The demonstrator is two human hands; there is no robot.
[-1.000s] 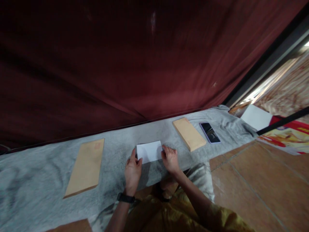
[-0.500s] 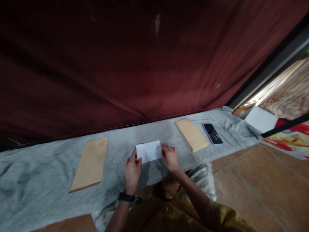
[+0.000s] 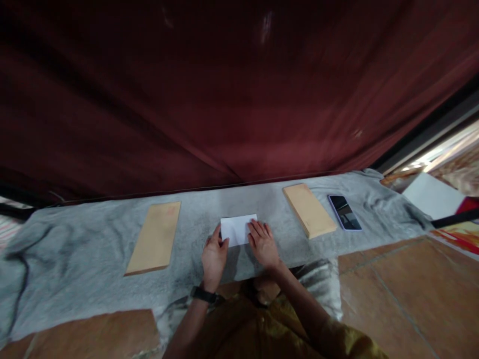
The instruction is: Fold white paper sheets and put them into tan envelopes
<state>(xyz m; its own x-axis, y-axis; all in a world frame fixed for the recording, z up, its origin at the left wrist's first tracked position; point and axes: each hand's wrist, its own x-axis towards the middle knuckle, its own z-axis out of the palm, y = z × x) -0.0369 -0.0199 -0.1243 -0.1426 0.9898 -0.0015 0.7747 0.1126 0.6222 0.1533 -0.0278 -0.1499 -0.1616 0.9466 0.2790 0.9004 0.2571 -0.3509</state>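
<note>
A small white rectangle of paper (image 3: pixel 237 230) lies in front of me on the grey cloth; I cannot tell whether it is folded. My left hand (image 3: pixel 214 259) has the paper's left edge between thumb and forefinger. On the right end of the paper, the fingers of my right hand (image 3: pixel 265 245) lie stretched out and flat. To the left is a stack of brown envelopes (image 3: pixel 155 239) with a faint reddish mark near its top. Another stack of brown envelopes (image 3: pixel 310 209) sits slanted to the right of my right hand.
A phone (image 3: pixel 345 213) with a dark screen and purple case lies at the right. Grey cloth (image 3: pixel 93 249) covers the long bench. Behind it hangs a dark red curtain (image 3: pixel 224 109). Brown floor tiles (image 3: pixel 407 289) show at the front right.
My right hand has moved from the paper's right edge onto its surface, with the fingers flattened. My left hand stays at the left edge. The view has shifted slightly.
</note>
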